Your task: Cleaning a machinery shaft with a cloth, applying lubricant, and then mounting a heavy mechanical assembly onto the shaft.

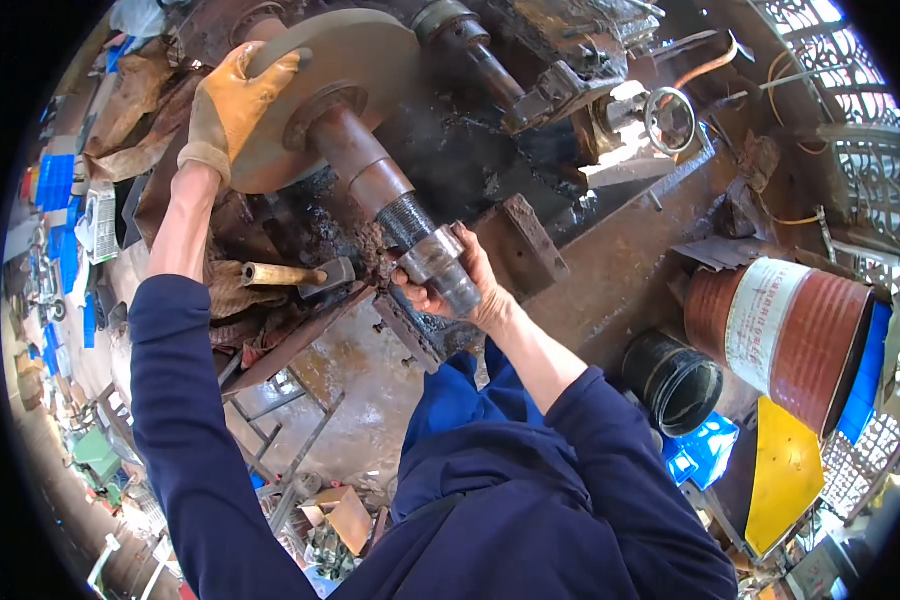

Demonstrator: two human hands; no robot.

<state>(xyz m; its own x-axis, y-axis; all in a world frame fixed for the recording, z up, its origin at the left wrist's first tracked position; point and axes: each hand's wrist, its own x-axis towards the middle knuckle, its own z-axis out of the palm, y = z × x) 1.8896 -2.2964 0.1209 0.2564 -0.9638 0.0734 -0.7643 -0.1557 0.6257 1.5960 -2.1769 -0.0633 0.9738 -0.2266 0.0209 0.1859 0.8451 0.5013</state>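
Ahead of the blue-clad torso (pixel 490 490), I note steel shaft (pixel 355 150) through large disc (pixel 375 55), gloved left grip (pixel 232 105) clasping its rim, bare right grip (pixel 482 280) closed round collar (pixel 432 256) near shaft's end.

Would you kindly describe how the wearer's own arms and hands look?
Plain dark navy fabric sleeves stop short of both wrists. The left hand wears a yellow-orange work glove with a greyish-beige cuff; the right hand is bare.
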